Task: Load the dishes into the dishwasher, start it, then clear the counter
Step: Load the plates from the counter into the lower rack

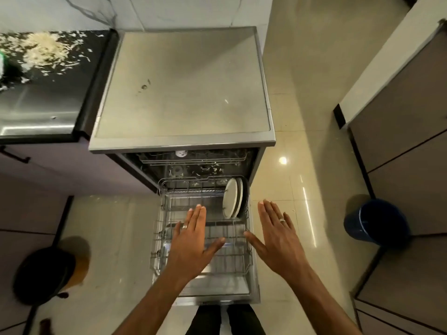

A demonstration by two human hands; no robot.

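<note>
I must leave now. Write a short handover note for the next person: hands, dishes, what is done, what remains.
Left hand and right hand: both open, flat, empty, over the pulled-out lower rack.
Dishes: white plates stand on edge at the rack's back right; the rest of the rack is bare.
Done: dishwasher door open, a few plates loaded.
Left: load any other dishes, push the rack in, close, start. Then clear the food scraps from the black counter.
</note>
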